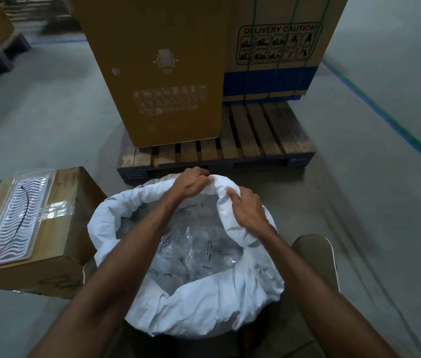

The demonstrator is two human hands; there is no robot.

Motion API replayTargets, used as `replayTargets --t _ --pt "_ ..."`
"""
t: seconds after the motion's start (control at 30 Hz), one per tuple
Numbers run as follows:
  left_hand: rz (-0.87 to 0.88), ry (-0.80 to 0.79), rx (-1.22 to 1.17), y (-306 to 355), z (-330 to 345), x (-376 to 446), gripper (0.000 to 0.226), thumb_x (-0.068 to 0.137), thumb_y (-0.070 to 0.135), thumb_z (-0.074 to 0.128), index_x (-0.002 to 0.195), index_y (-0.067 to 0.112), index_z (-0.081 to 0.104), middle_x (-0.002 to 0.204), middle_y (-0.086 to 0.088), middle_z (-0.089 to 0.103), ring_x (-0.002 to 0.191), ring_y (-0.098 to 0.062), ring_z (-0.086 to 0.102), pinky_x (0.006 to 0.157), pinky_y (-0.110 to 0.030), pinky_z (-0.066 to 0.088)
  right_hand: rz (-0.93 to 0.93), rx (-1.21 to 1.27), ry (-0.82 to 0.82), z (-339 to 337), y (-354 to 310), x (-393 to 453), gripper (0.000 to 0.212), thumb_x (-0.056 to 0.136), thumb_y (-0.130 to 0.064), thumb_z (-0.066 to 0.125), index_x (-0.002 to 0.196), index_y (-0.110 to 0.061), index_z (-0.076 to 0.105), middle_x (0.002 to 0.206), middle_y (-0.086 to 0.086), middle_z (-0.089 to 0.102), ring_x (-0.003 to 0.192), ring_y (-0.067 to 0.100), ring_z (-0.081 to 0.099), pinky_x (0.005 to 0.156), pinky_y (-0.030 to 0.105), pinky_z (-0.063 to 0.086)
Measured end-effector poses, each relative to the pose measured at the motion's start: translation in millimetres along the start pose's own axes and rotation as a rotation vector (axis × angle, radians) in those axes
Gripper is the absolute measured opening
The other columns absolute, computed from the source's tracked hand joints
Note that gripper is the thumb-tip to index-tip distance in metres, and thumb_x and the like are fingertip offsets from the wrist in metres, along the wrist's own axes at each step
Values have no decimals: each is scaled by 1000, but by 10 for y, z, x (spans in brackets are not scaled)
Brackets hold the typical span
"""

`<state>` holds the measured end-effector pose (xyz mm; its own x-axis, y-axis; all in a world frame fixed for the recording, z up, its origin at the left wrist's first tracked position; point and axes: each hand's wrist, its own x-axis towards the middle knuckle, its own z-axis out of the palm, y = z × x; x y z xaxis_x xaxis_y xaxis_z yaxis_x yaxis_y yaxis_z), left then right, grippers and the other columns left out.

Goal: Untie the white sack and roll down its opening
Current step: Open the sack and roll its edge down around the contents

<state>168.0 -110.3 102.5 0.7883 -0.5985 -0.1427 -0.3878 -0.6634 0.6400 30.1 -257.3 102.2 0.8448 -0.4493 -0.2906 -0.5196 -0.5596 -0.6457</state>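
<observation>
The white sack stands open on the floor below me, its top rolled outward into a thick cuff all around. Clear plastic bags with dark print fill its inside. My left hand grips the far rim of the cuff, fingers curled over the fabric. My right hand clutches the rolled rim on the far right side, just beside the left. Both forearms reach over the sack's mouth.
A wooden pallet directly beyond the sack carries a tall brown carton and a strapped carton with a blue band. A taped cardboard box with a clear plastic tray on top sits at the left. My shoe is at the right.
</observation>
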Motion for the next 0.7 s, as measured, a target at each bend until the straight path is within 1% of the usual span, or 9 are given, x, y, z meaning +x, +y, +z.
replayTargets --t 0.1,0.17,0.2,0.27,0.33,0.47,0.53,0.6,0.7 --pt "198 -100 -99 17 64 -76 37 105 42 42 128 22 64 128 1 66 114 -15 61 90 -32 49 93 438 -230 -140 -1 156 57 104 -55 44 134 -11 64 119 11 71 111 30 68 96 42 53" --pt "244 -134 -95 15 144 -111 49 105 57 38 131 23 61 129 -1 64 116 -15 59 94 -36 48 195 713 -418 -284 34 186 52 104 -49 50 125 -5 70 106 13 75 97 27 71 85 37 55" --pt "242 -126 -61 30 177 -127 51 103 61 37 122 22 64 118 -2 66 107 -15 60 88 -40 48 215 768 -492 -337 53 200 54 103 -51 53 122 -4 72 106 15 75 97 30 70 88 40 55" --pt "229 -46 86 89 217 -110 43 103 54 37 91 25 66 81 6 62 78 -7 55 72 -38 38 206 685 -492 -352 44 210 61 100 -61 49 122 -9 73 116 16 74 110 34 69 104 47 53" --pt "151 36 224 196 220 -53 45 99 51 41 72 23 65 63 8 56 59 -9 49 65 -34 32 97 364 -372 -307 15 172 67 98 -72 40 126 -19 70 122 8 73 117 30 67 108 49 49" --pt "2 -28 149 239 212 102 51 99 52 47 63 19 59 62 1 55 59 -17 48 58 -31 32 -95 -76 36 -203 102 -51 52 104 -59 41 118 -13 60 115 11 67 108 33 64 90 43 50" --pt "40 -131 36 279 160 95 43 104 52 41 86 21 65 87 0 64 81 -19 57 68 -33 37 -94 -40 131 -179 198 -5 51 106 -55 39 119 -14 66 112 12 71 105 35 67 88 44 52" --pt "173 -156 77 316 149 42 41 106 55 34 118 27 61 117 0 61 106 -18 52 80 -36 38 -65 164 -23 -213 255 106 53 100 -64 42 110 -23 74 101 4 75 102 27 70 91 43 54" --pt "313 -135 19 338 268 -80 40 104 52 37 115 25 64 116 -1 62 102 -15 56 81 -33 42 81 493 -366 -354 285 213 56 98 -65 51 110 -17 77 92 4 77 88 22 72 86 39 56"
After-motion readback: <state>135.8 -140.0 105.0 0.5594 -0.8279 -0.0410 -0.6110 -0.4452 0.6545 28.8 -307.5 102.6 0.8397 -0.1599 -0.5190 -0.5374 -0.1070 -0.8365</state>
